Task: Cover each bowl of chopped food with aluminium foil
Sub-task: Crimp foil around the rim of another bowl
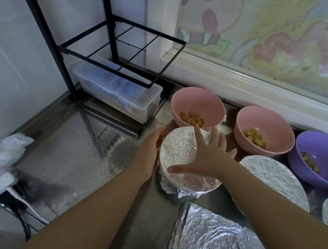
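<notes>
Flush against foiled bowl (pixel 178 149) rim, left hand (pixel 147 150).

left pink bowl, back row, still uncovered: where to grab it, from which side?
Probably the rim of the left pink bowl, on its right side, coming down from above. The bowl is open, with the food low in the bottom, so the rim is free to pinch. The foil-covered bowl crowds its near side and the plastic box its left.
</notes>
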A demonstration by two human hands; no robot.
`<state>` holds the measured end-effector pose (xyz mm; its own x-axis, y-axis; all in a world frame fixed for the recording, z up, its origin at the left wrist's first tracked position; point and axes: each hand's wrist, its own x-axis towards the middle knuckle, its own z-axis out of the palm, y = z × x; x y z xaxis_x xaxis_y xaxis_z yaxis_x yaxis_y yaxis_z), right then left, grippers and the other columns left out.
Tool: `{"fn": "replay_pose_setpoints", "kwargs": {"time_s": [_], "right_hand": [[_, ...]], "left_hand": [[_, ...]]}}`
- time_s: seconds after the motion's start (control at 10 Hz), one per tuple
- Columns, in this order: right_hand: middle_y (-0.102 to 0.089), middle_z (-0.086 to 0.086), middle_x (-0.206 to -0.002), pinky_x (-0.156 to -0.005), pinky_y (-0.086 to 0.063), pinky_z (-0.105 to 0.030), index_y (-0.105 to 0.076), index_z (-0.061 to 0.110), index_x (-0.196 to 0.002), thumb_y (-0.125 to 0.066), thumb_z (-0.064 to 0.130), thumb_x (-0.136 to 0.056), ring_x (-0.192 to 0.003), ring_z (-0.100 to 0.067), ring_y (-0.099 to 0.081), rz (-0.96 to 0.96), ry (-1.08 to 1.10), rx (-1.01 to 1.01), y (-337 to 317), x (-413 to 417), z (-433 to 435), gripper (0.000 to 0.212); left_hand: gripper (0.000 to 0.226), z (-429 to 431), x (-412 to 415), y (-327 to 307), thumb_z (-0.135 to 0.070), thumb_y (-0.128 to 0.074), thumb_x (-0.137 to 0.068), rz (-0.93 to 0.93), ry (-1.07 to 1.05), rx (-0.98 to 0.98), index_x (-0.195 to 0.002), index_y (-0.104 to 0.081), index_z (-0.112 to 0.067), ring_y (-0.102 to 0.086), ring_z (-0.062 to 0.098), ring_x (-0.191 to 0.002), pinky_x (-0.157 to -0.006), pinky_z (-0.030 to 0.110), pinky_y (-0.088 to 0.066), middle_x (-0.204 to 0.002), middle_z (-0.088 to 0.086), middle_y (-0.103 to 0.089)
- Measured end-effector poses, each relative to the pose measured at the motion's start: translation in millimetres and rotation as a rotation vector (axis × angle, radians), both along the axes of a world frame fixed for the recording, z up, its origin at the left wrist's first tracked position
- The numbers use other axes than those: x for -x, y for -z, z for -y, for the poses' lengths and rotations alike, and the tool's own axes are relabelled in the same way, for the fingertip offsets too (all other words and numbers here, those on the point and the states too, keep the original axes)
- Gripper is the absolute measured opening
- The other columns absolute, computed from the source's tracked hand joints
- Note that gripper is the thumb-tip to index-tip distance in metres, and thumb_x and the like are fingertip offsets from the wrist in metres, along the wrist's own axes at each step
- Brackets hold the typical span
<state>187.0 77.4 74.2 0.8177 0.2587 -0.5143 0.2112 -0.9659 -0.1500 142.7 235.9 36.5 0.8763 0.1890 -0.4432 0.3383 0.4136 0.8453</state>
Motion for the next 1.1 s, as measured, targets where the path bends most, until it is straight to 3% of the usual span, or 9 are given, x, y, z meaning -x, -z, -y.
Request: {"fn": "replay_pose_setpoints", "kwargs": {"time_s": [0.1,0.2,0.3,0.5,0.7,0.8,0.9,1.0,1.1], "right_hand": [[0.036,-0.014,-0.161,-0.110,0.003,-0.081,0.029,0.042,-0.152,-0.056,0.103,-0.039,-0.149,-0.046,0.026,-0.034,-0.005,-0.009,5,-5,-8,0.154],[0.038,-0.015,-0.160,-0.108,0.002,-0.083,0.031,0.042,-0.151,-0.057,0.103,-0.040,-0.147,-0.048,0.027,-0.063,0.010,0.002,10,-6,-14,0.155],[0.041,-0.016,-0.158,-0.108,0.002,-0.083,0.034,0.042,-0.149,-0.058,0.103,-0.040,-0.146,-0.048,0.030,-0.068,0.017,0.023,12,-5,-16,0.156],[0.043,-0.015,-0.157,-0.109,-0.001,-0.083,0.034,0.041,-0.149,-0.058,0.103,-0.040,-0.147,-0.046,0.030,-0.065,0.023,0.024,14,-4,-17,0.156],[0.043,-0.015,-0.157,-0.109,-0.002,-0.083,0.033,0.041,-0.150,-0.056,0.104,-0.036,-0.147,-0.046,0.029,-0.065,0.023,0.015,16,-4,-16,0.158],[0.042,-0.016,-0.157,-0.109,-0.002,-0.083,0.032,0.040,-0.151,-0.054,0.105,-0.034,-0.147,-0.047,0.029,-0.064,0.019,0.013,16,-4,-16,0.159],[0.042,-0.016,-0.157,-0.109,-0.001,-0.083,0.031,0.040,-0.152,-0.055,0.105,-0.035,-0.147,-0.047,0.029,-0.064,0.016,0.007,16,-4,-16,0.159],[0.042,-0.016,-0.157,-0.109,-0.001,-0.082,0.031,0.040,-0.152,-0.056,0.105,-0.037,-0.147,-0.047,0.029,-0.058,0.015,0.005,16,-3,-15,0.158],[0.042,-0.017,-0.157,-0.109,-0.001,-0.082,0.030,0.040,-0.152,-0.056,0.105,-0.037,-0.147,-0.047,0.029,-0.055,0.016,0.006,16,-3,-16,0.158]], "left_hand": [[0.024,-6,19,15,-0.030,-0.042,-0.105,-0.094,-0.068,-0.232,-0.107,-0.066,-0.027,-0.065,0.019,-0.084,-0.077,0.035,-0.049,-0.090,-0.002,-0.069],[0.027,-6,40,33,-0.027,-0.044,-0.103,-0.249,0.023,-0.286,-0.103,-0.065,-0.009,-0.045,0.011,-0.052,-0.049,0.025,-0.035,-0.069,0.003,-0.054],[0.025,2,53,34,-0.024,-0.048,-0.101,-0.363,-0.014,-0.022,-0.096,-0.065,-0.008,-0.039,0.010,-0.048,-0.048,0.025,-0.027,-0.065,0.001,-0.051],[0.021,8,61,33,-0.022,-0.049,-0.102,-0.312,0.010,0.275,-0.107,-0.062,-0.005,-0.051,0.012,-0.053,-0.047,0.022,-0.042,-0.069,0.004,-0.056],[0.016,8,69,37,-0.010,-0.043,-0.100,-0.275,-0.004,0.398,-0.106,-0.057,-0.005,-0.068,0.024,-0.078,-0.074,0.034,-0.058,-0.094,0.014,-0.069],[0.022,6,76,43,0.008,-0.043,-0.095,-0.205,-0.018,0.366,-0.109,-0.052,-0.007,-0.071,0.025,-0.089,-0.088,0.036,-0.055,-0.102,0.016,-0.070],[0.035,4,85,51,0.006,-0.061,-0.090,-0.083,0.059,0.150,-0.120,-0.051,-0.009,-0.070,0.027,-0.101,-0.095,0.036,-0.054,-0.107,0.015,-0.070],[0.034,1,89,55,-0.007,-0.073,-0.088,0.017,0.162,-0.175,-0.117,-0.056,-0.016,-0.070,0.027,-0.101,-0.091,0.039,-0.055,-0.106,0.012,-0.072],[0.025,-2,85,52,-0.009,-0.073,-0.088,0.080,0.192,-0.309,-0.110,-0.063,-0.015,-0.070,0.027,-0.097,-0.091,0.036,-0.054,-0.100,0.011,-0.073]]}}
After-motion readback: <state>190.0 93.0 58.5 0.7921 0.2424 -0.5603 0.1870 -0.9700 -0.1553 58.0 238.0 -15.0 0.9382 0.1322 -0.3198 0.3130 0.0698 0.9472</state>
